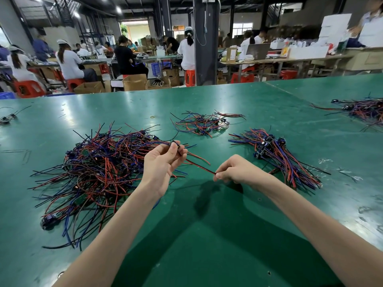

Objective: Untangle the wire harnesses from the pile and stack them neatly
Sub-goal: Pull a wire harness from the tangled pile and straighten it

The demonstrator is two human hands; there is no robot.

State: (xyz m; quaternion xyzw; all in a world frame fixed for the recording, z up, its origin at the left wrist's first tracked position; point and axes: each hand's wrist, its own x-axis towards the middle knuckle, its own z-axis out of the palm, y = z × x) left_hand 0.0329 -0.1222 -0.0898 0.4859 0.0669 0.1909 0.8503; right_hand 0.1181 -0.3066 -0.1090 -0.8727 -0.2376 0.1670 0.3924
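A big tangled pile of red, blue and black wire harnesses (pixel 93 172) lies on the green table (pixel 207 235) at the left. My left hand (pixel 163 162) is raised beside the pile and pinches the black connector end of one harness (pixel 196 165). Its red and black wires run down to the right, where my right hand (pixel 236 170) pinches their free ends. A neat stack of aligned harnesses (pixel 275 156) lies to the right of my right hand.
A smaller loose bunch of harnesses (pixel 203 123) lies farther back in the middle. Another pile (pixel 362 109) sits at the far right edge. Stray wires (pixel 8 118) lie at the far left. Seated workers and benches fill the hall behind.
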